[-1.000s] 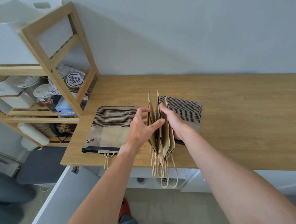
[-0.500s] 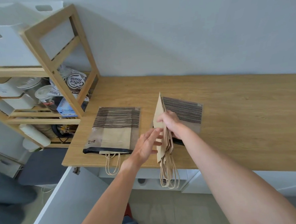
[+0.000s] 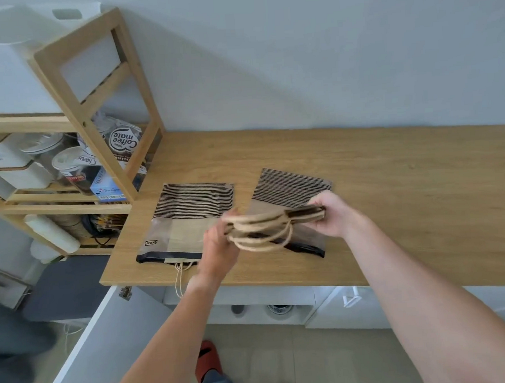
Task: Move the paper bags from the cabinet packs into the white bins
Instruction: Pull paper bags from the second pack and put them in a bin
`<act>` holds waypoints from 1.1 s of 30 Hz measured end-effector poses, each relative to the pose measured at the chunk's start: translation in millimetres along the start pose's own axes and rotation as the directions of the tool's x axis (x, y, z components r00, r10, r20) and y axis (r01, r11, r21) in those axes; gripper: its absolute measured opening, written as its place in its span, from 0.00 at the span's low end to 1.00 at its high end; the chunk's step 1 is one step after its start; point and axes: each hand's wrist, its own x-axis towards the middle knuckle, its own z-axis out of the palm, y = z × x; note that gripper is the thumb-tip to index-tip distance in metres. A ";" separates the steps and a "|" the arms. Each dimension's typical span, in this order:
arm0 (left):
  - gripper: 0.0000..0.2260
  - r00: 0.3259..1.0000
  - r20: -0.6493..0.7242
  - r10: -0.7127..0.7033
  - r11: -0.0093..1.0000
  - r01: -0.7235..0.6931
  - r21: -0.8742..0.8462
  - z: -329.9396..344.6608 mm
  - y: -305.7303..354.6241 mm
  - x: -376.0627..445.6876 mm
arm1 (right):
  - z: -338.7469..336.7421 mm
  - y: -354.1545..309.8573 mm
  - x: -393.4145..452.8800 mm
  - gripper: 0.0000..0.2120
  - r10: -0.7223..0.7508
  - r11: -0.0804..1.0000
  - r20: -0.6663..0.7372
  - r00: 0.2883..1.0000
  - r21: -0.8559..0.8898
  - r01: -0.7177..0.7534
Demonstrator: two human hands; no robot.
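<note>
We hold one bunch of paper bags [image 3: 305, 215] above the table's [image 3: 407, 212] front edge. Our right hand [image 3: 331, 213] squeezes the bags; our left hand [image 3: 219, 245] grips their handles. Two packs [image 3: 188, 221] lie below. Two white bins [image 3: 8, 72] sit top left.

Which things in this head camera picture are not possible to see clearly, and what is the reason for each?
- Number of paper bags in the bundle: seen edge-on, pressed together, partly covered by the right hand.
- Left hand: motion blur hides its finger positions on the rope handles.
- Inside of the white bins: cut off by the left and top edges.
- Lower shelf items: dark and too small.
</note>
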 end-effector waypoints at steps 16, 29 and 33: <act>0.21 1.000 0.004 -0.024 0.996 0.024 -0.085 4.2 54.4 56.7 | -6.9 24.7 18.5 0.43 -0.187 0.938 -0.266 0.946 0.238 0.252; 0.22 0.985 0.162 0.065 0.904 -0.126 0.408 9.9 69.6 71.1 | 7.5 5.5 -5.5 0.39 -0.630 0.770 -0.145 0.763 -0.240 0.591; 0.24 0.949 0.296 -0.110 0.793 -0.095 0.601 3.8 85.7 84.2 | -18.0 -17.5 -8.7 0.38 -0.640 0.545 0.235 0.732 -0.533 0.647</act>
